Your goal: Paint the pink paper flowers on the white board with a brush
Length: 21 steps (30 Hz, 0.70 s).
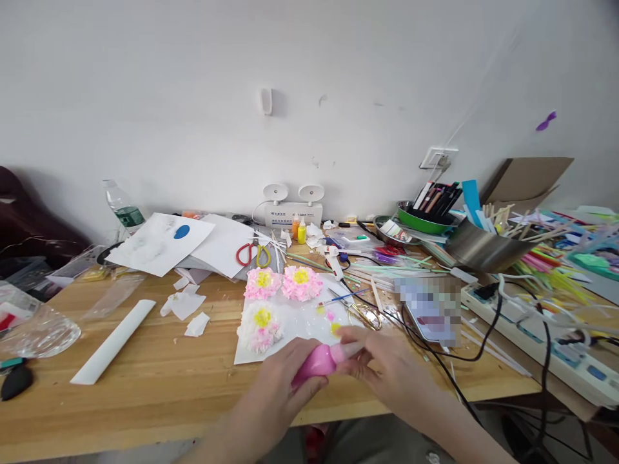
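Observation:
A pink squeeze paint bottle (316, 364) lies between my two hands over the front of the table. My left hand (285, 380) is wrapped round its body. The fingers of my right hand (374, 361) close on the bottle's pale nozzle or cap (352, 348); which it is I cannot tell. Just beyond lies a white sheet (290, 322) with two pink fluffy flowers (302, 283) and a white one (261, 327) tinged with pink, all with yellow centres. Dabs of pink and yellow paint (334, 328) mark the sheet near my right fingers.
A fine paintbrush (345, 296) and gold-handled scissors (365, 316) lie by the sheet. At right are a phone (430, 316), black cables and a power strip (546, 341). Orange and yellow paint bottles (302, 232) stand at the back. A white paper roll (113, 341) lies left.

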Each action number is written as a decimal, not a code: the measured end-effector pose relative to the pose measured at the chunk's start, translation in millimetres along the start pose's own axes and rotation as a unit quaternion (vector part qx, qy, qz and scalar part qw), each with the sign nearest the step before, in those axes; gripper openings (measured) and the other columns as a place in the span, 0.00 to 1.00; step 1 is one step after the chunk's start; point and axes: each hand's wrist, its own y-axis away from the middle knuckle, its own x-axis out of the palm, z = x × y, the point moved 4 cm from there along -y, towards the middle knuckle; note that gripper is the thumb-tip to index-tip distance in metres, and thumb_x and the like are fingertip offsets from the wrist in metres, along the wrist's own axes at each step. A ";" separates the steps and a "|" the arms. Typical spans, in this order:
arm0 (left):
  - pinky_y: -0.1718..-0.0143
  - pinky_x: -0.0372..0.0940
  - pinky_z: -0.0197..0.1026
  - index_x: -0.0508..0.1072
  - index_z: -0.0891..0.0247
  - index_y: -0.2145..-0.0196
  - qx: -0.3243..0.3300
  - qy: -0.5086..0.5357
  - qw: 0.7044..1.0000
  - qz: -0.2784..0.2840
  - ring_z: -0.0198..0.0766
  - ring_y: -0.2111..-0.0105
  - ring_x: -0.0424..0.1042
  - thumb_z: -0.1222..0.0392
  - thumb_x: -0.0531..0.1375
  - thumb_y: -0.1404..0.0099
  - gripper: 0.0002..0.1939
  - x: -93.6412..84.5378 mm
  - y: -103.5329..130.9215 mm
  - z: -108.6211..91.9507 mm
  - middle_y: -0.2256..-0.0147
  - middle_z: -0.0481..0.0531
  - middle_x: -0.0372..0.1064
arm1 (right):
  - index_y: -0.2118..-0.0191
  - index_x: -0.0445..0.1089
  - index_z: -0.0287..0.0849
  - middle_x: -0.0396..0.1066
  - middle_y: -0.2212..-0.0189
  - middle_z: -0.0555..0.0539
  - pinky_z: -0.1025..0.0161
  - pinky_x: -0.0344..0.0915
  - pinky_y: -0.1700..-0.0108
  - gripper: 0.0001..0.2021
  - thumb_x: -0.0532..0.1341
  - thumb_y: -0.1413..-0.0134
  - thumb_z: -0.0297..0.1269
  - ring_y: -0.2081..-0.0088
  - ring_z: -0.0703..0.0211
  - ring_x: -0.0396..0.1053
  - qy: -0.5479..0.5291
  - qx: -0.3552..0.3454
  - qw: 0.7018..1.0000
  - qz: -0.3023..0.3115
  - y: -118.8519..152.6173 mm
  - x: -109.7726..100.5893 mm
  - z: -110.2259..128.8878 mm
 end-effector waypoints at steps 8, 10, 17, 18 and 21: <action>0.62 0.63 0.38 0.66 0.63 0.57 0.031 -0.046 0.986 -0.159 0.37 0.63 0.69 0.52 0.57 0.40 0.16 -78.6 -103.8 3.6 0.61 0.51 0.70 | 0.50 0.63 0.43 0.72 0.63 0.43 0.66 0.67 0.78 0.18 0.57 0.45 0.44 0.74 0.61 0.70 -0.183 0.144 0.943 -0.237 21.5 2.7 -82.8; 0.62 0.64 0.36 0.66 0.63 0.57 -0.007 -0.125 0.969 -0.212 0.36 0.62 0.70 0.53 0.58 0.41 0.17 -95.9 -151.8 22.7 0.61 0.51 0.70 | 0.53 0.65 0.41 0.73 0.68 0.44 0.65 0.67 0.77 0.19 0.59 0.48 0.45 0.75 0.61 0.69 -0.179 0.169 0.921 -0.303 34.2 11.5 -99.1; 0.53 0.59 0.44 0.67 0.67 0.58 -0.057 -0.235 0.935 -0.259 0.42 0.55 0.67 0.59 0.58 0.41 0.14 -113.1 -278.4 89.8 0.57 0.58 0.68 | 0.63 0.71 0.39 0.72 0.74 0.46 0.64 0.66 0.78 0.19 0.61 0.53 0.51 0.79 0.62 0.66 -0.123 0.235 0.869 -0.417 72.1 33.7 -136.9; 0.52 0.59 0.46 0.67 0.67 0.57 -0.066 -0.249 0.931 -0.260 0.44 0.54 0.66 0.58 0.58 0.41 0.15 -111.9 -286.6 96.5 0.57 0.58 0.68 | 0.64 0.71 0.39 0.71 0.75 0.46 0.65 0.66 0.79 0.19 0.61 0.53 0.51 0.80 0.62 0.65 -0.122 0.237 0.870 -0.414 73.3 35.2 -140.0; 0.50 0.55 0.53 0.68 0.66 0.58 -0.089 -0.289 0.919 -0.254 0.47 0.51 0.63 0.56 0.59 0.42 0.15 -106.5 -299.9 112.2 0.57 0.57 0.68 | 0.62 0.70 0.40 0.71 0.75 0.47 0.65 0.65 0.80 0.16 0.59 0.50 0.48 0.81 0.63 0.64 -0.123 0.233 0.875 -0.405 70.1 36.4 -141.5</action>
